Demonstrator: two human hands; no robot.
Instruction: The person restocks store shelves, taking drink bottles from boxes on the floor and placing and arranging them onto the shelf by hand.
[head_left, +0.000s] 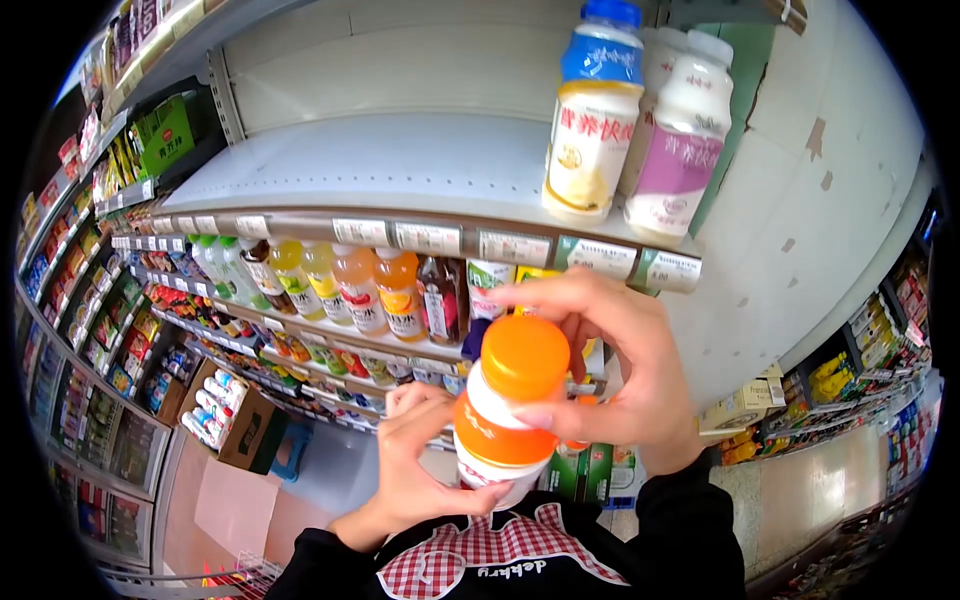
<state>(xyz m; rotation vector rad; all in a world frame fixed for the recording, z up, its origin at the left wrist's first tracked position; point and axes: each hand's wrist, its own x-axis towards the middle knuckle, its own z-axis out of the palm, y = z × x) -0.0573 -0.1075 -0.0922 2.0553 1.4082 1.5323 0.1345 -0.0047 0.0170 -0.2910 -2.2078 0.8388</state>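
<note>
A white bottle with an orange cap and orange label [507,430] is held upright in front of my chest. My left hand [415,465] grips its lower part, thumb across the front. From the other side my right hand [625,365] curls around the upper part, its thumb pressed on the orange label below the cap. The right index finger arches above the cap, apart from it. Beyond my hands, on the upper shelf [370,165], stand a blue-capped white bottle [592,130] and a purple-labelled white bottle [680,150], with another white bottle partly hidden behind them.
Price tags line the shelf edge [430,240]. Below it stand rows of drink bottles [380,290]. An open cardboard box of white bottles [230,415] sits at lower left, near a blue stool [292,450]. A wall [800,190] rises at right; stocked shelves are on both sides.
</note>
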